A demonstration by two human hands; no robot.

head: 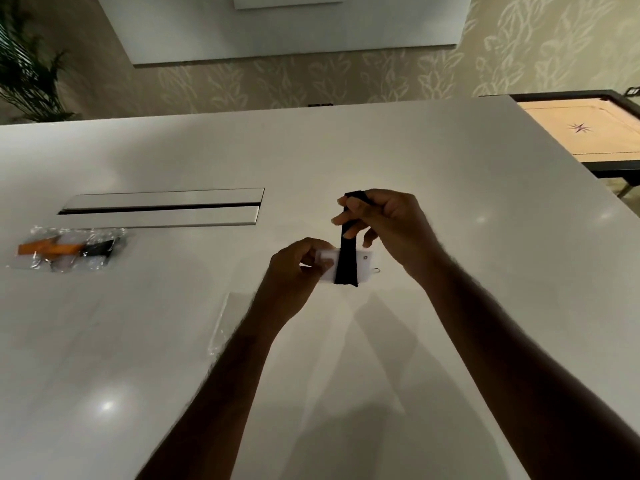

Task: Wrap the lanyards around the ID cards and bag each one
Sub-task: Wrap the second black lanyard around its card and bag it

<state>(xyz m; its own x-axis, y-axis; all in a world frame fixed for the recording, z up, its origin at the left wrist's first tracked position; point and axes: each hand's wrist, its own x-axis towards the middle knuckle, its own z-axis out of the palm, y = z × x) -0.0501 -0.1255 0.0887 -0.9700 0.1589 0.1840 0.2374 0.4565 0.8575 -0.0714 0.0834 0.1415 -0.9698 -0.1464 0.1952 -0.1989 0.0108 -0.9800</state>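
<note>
A white ID card (363,263) is held above the white table (450,209), with a black lanyard (347,261) wound around its middle. My left hand (298,271) pinches the card's left end. My right hand (384,223) grips the free end of the lanyard, pulled up taut above the card. A small metal clip (375,270) sticks out at the card's right edge. An empty clear plastic bag (230,320) lies flat on the table beside my left forearm.
At the far left lie clear bags (69,249) holding wrapped cards, one with an orange lanyard and one with a black one. A metal cable hatch (162,206) is set into the table. A carrom board (585,129) stands beyond the table's right corner.
</note>
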